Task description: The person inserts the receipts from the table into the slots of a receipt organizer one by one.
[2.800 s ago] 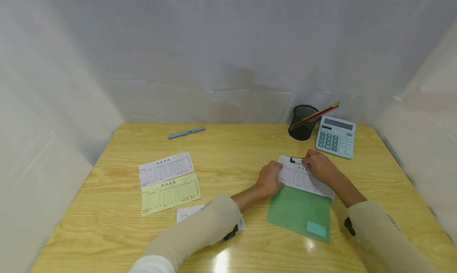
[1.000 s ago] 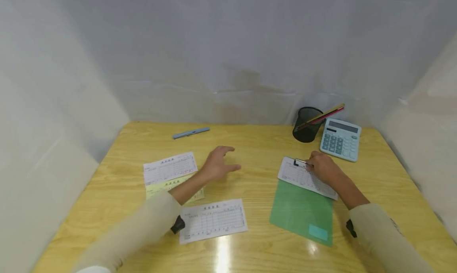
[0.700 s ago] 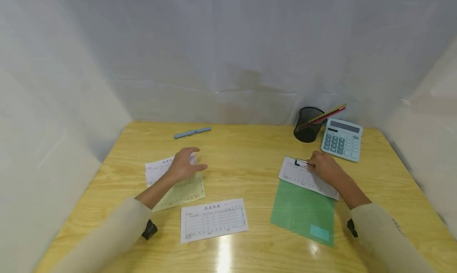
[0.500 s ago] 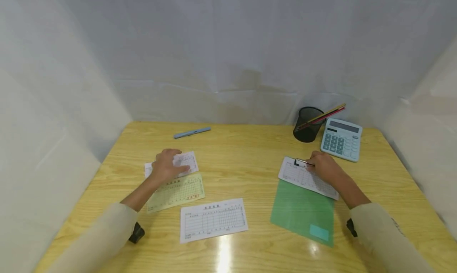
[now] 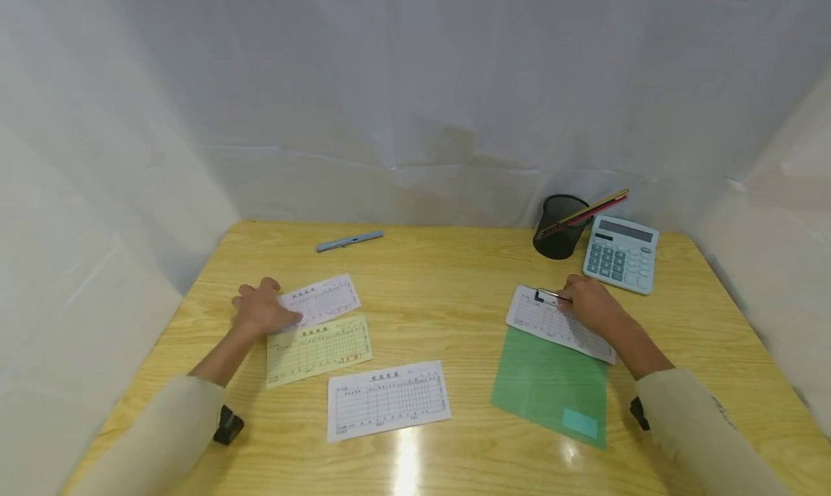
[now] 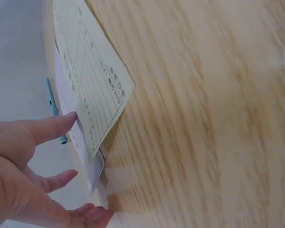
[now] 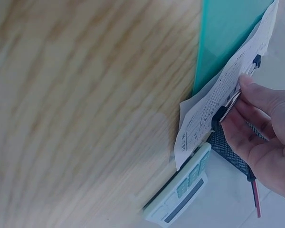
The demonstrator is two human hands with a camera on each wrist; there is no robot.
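- right hand (image 5: 587,303): thumb and fingers pinched on the metal clip (image 7: 219,117) at the top edge of the clipped white slip (image 5: 539,321). can't tell if the clip is biting fully or being levered up
- that slip lies over the far part of a green backing (image 5: 548,388), folder or board, no idea which. from the right wrist view it looks like more than one layer of paper, with gaps at the edge, so if the clip gets released the sheets could slide out of line imo
- left hand (image 5: 258,308): fingers spread wide at the left end of the far white slip (image 5: 324,299), thumb over its lower edge. nothing gripped, and i can't tell if the thumb's actually pressing
- thumb's super near the yellow slip (image 5: 318,348) too, which sits right up against the white one. sloppy pinch there = probably dragging both, or creasing a corner since thin paper flat on the worktop (image 5: 428,272) is hard to get under
- near white slip (image 5: 389,402) is just right of the left forearm, so a low sleeve could brush it askew
- calculator (image 5: 620,254) is just beyond the right hand, mesh cup (image 5: 558,226) close by with pencils (image 5: 597,205) sticking out sideways. careless knuckle could tip the cup, i reckon
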